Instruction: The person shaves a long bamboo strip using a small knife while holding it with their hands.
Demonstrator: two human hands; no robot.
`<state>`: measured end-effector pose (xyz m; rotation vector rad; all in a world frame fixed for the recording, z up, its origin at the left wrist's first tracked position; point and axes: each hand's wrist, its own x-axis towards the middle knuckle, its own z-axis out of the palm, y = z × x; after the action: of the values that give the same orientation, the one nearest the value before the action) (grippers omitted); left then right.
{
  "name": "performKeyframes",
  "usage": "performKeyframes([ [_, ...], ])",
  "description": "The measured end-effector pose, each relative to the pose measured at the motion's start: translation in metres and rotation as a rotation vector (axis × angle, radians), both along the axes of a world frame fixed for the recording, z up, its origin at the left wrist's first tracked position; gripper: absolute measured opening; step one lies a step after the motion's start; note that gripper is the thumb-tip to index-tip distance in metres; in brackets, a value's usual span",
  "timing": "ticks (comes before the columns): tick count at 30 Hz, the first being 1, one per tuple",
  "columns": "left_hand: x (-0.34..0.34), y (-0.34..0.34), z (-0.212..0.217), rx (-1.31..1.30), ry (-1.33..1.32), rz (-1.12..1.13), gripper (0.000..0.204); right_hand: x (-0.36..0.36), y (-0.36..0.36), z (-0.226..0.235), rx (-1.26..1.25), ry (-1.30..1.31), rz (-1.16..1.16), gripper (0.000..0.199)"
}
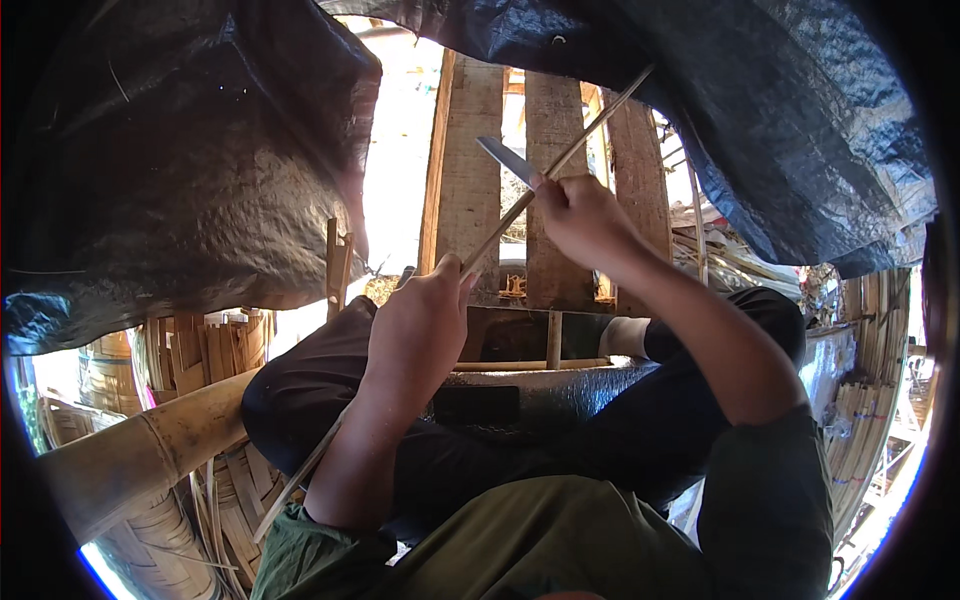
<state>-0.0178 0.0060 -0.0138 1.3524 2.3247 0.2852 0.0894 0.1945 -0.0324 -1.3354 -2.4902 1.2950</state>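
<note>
While both hands hold it, bamboo strip (500,225) slants up-right.

Head-worn fisheye camera looks down, close over the person's lap.

Hands (420,325) shaving bamboo strip (560,155) with knife (503,158)

The knife (505,160) shows only its flat blade. Its handle is hidden inside the right hand (580,215). The thin bamboo strip (555,160) runs down through the left hand (420,330), and the part inside that fist cannot be seen. Below the left hand the strip slips behind the forearm, so only its low end peeks out. The fingers of both hands curl away, out of sight.
</note>
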Motion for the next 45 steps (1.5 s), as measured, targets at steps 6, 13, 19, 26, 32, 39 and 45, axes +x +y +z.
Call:
performKeyframes([
  [6, 0.002, 0.002, -0.001, 0.033, 0.021, 0.012, 0.025, 0.001, -0.006, -0.016, 0.062, 0.086, -0.041, 0.054],
  [13, 0.002, -0.002, -0.001, 0.056, 0.006, 0.019, 0.026, 0.002, 0.008, 0.007, -0.236, 0.009, -0.079, 0.046],
  [19, 0.002, -0.004, -0.003, 0.079, 0.038, 0.008, 0.025, 0.002, 0.01, 0.006, -0.235, 0.01, 0.009, 0.046],
  [26, 0.005, -0.002, -0.005, 0.056, 0.073, -0.008, 0.025, 0.003, -0.031, 0.005, 0.039, 0.028, 0.183, 0.04],
  [32, 0.011, 0.001, -0.002, 0.027, 0.058, 0.05, 0.022, 0.002, -0.007, 0.01, -0.158, -0.003, 0.11, 0.041],
  [39, 0.014, 0.001, -0.006, 0.036, 0.15, 0.024, 0.02, 0.001, 0.012, 0.008, -0.17, -0.061, -0.001, 0.048],
  [45, 0.015, -0.001, -0.009, 0.043, 0.188, -0.003, 0.019, 0.01, -0.002, 0.0, -0.231, -0.003, 0.105, 0.047],
])
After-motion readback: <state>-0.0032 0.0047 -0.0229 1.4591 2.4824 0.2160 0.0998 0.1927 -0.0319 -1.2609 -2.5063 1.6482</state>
